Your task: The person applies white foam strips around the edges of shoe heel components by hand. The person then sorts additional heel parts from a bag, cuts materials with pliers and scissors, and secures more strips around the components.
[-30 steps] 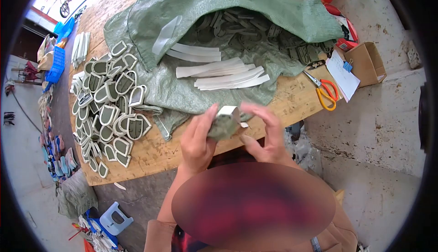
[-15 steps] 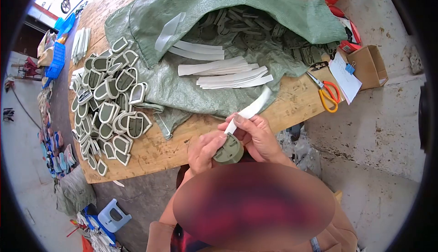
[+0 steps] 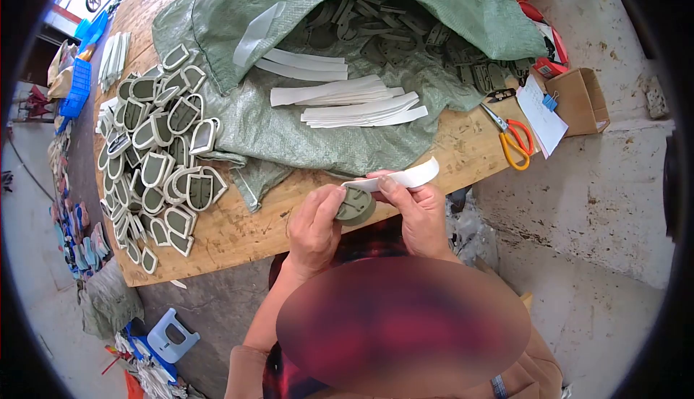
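My left hand (image 3: 315, 227) is closed on a green rounded plastic piece (image 3: 356, 208), which I hold just off the table's front edge. My right hand (image 3: 415, 215) pinches a white strip (image 3: 416, 176) between thumb and fingers. One end of this strip lies along the piece's upper edge near my left fingertips; the other end curls free to the right. Beyond my hands, stacked white strips (image 3: 365, 114) rest on a green woven sack (image 3: 325, 149). Many similar green pieces with white edging (image 3: 155, 169) are heaped to the left.
The sack's mouth shows more green pieces (image 3: 390, 37) inside. Orange-handled scissors (image 3: 515, 142), a paper with a blue clip (image 3: 542, 117) and a cardboard box (image 3: 578, 103) are on the right. A bundle of white strips (image 3: 114, 59) lies far left. A light-blue stool (image 3: 173, 335) stands on the floor.
The strip has swung from pointing up and away to lying more sideways along the green piece. My right hand has shifted slightly right, and the camera view has moved a little.
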The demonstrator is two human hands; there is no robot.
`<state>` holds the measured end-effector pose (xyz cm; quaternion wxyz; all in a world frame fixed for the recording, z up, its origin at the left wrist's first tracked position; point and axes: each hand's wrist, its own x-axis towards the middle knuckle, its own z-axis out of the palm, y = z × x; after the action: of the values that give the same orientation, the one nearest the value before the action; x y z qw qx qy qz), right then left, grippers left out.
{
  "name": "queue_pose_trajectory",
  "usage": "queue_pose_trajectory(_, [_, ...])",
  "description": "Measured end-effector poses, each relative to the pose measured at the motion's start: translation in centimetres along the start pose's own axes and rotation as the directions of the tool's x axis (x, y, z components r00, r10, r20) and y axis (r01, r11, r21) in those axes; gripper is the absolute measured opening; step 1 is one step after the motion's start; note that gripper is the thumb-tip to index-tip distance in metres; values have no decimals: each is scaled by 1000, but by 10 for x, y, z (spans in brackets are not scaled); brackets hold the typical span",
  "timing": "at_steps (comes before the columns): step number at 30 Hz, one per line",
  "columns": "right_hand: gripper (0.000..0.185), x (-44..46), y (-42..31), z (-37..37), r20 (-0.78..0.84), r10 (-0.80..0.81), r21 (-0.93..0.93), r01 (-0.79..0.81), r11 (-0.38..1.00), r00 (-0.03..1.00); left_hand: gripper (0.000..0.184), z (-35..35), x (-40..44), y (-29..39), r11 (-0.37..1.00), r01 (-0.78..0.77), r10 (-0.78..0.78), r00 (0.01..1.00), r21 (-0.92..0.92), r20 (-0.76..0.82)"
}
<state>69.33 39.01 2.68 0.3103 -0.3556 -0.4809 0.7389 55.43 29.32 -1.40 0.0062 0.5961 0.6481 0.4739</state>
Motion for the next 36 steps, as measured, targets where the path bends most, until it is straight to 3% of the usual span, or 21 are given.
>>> queue_pose_trajectory(5, [28,-2,0,-2,-17,-9,-106,8,994,1000,47,6,-1,-2,996,8,-10,1000,91,22])
queue_pose_trajectory(13, [28,-4,8,-5,-45,28,-204,-37,978,999,45,9,2,0,985,1,-20,994,174,104])
queue_pose_trajectory(16, [33,-8,12,4,-18,-15,-144,12,990,1000,45,5,8,2,977,29,-70,980,213,185])
queue_pose_trajectory(17, [34,-9,13,4,-6,4,-73,-4,997,1000,45,2,11,3,974,43,-93,971,224,220])
queue_pose_trajectory(20, [41,-7,11,-1,43,60,72,-63,995,997,47,-5,17,3,969,245,-232,949,-34,212])
queue_pose_trajectory(22, [44,-3,9,-5,145,75,151,-97,984,987,47,-2,26,11,957,254,-260,965,-142,-26])
queue_pose_trajectory(23, [45,-2,9,-6,200,78,189,-117,975,977,46,1,30,15,949,249,-279,949,-195,-145])
queue_pose_trajectory(24, [42,-4,8,-5,300,115,207,-182,961,947,40,3,30,20,959,199,-230,962,-201,-147])
queue_pose_trajectory(27, [36,-4,9,2,444,69,573,-342,744,894,34,11,20,9,931,1,-83,975,-366,-207])
queue_pose_trajectory(28, [31,-6,4,6,327,136,598,-316,737,935,32,10,17,7,908,-23,-64,979,-419,-193])
queue_pose_trajectory(31, [30,0,4,-5,164,145,335,-193,922,976,29,8,16,2,947,-43,0,991,-318,-134])
queue_pose_trajectory(36, [24,-4,3,-6,-5,-1,79,1,997,1000,30,2,16,5,991,-5,-1,999,-132,-45])
